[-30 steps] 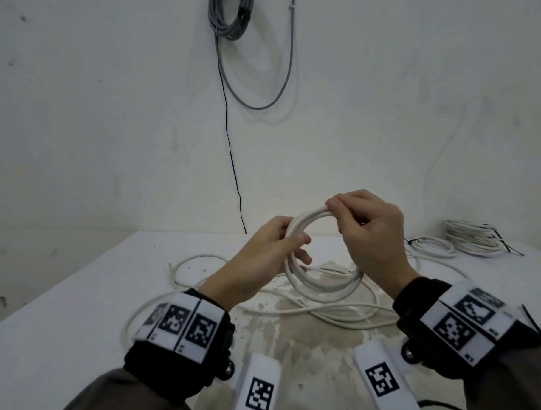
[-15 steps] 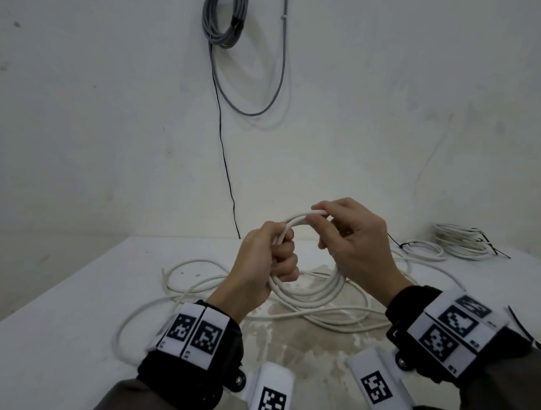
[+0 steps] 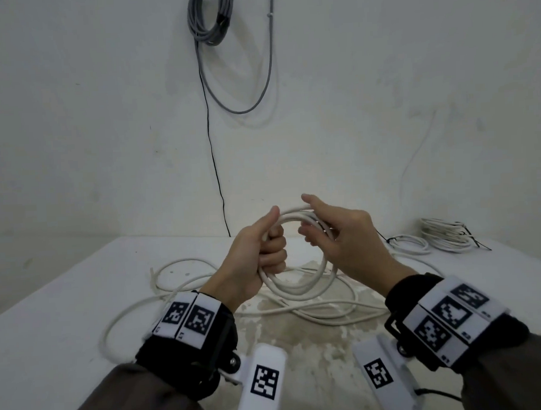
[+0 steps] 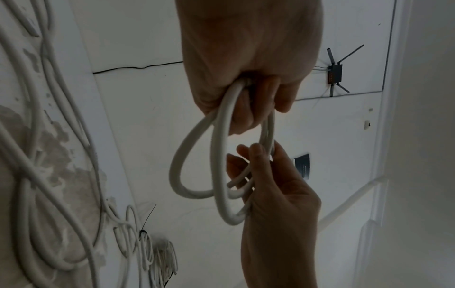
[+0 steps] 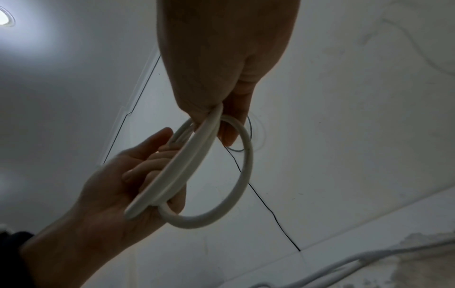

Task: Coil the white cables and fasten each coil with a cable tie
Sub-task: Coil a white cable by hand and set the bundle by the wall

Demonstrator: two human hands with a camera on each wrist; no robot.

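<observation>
A small coil of white cable (image 3: pixel 298 292) is held upright above the white table (image 3: pixel 66 306) between both hands. My left hand (image 3: pixel 274 245) grips the coil's left side in a fist, thumb up; the left wrist view shows its fingers (image 4: pixel 283 93) curled round the coil (image 4: pixel 219 155). My right hand (image 3: pixel 310 228) holds the coil's upper right side, forefinger stretched out; in the right wrist view the strands (image 5: pixel 242 175) pass between its thumb and fingers. The rest of the cable (image 3: pixel 173 272) lies in loose loops on the table below.
Two tied white coils (image 3: pixel 444 234) lie at the table's far right with black ties (image 3: pixel 478 242). A grey cable bundle (image 3: pixel 211 18) and a thin black wire (image 3: pixel 214 160) hang on the wall behind. The tabletop has a stained patch (image 3: pixel 300 343) under my hands.
The hands have moved apart, so the coil stands as a wider ring. My right hand slid from the coil's top to its right side and stretched out its forefinger.
</observation>
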